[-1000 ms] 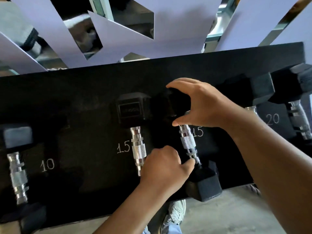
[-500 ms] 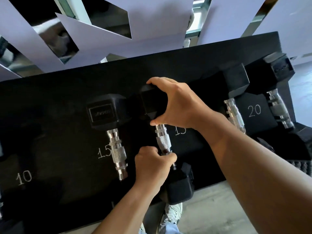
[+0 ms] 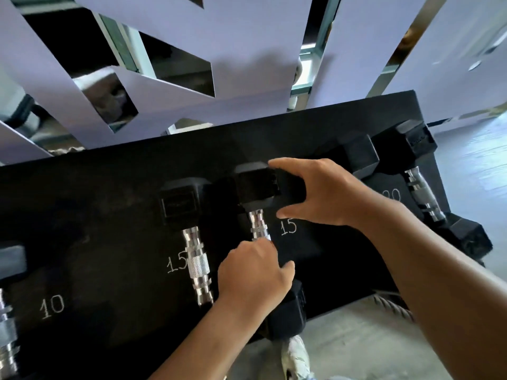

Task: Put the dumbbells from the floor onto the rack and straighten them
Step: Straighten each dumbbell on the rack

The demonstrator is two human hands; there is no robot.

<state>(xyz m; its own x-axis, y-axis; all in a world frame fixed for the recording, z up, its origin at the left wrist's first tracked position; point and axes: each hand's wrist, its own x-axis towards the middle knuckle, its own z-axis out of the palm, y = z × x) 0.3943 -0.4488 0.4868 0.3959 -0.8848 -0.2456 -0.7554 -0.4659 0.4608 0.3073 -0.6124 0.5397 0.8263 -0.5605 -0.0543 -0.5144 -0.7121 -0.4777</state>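
Note:
A black hex dumbbell [image 3: 256, 192] with a chrome handle lies on the black rack [image 3: 109, 215] beside a chalked "15". My left hand [image 3: 253, 270] grips the lower part of its handle, hiding most of it. My right hand [image 3: 315, 192] holds the far head between thumb and curved fingers. The near head [image 3: 288, 314] hangs past the rack's front edge. A second 15 dumbbell [image 3: 189, 223] lies just left of it, roughly parallel.
Two larger dumbbells [image 3: 414, 185] lie at the rack's right end by a "20" mark. A 10 dumbbell [image 3: 8, 311] shows at the left edge. Grey floor and my shoe [image 3: 296, 357] are below the rack. Mirrored panels rise behind.
My left hand has slid further up the handle. My right hand has shifted to the right side of the far head, uncovering its top. The view has moved closer.

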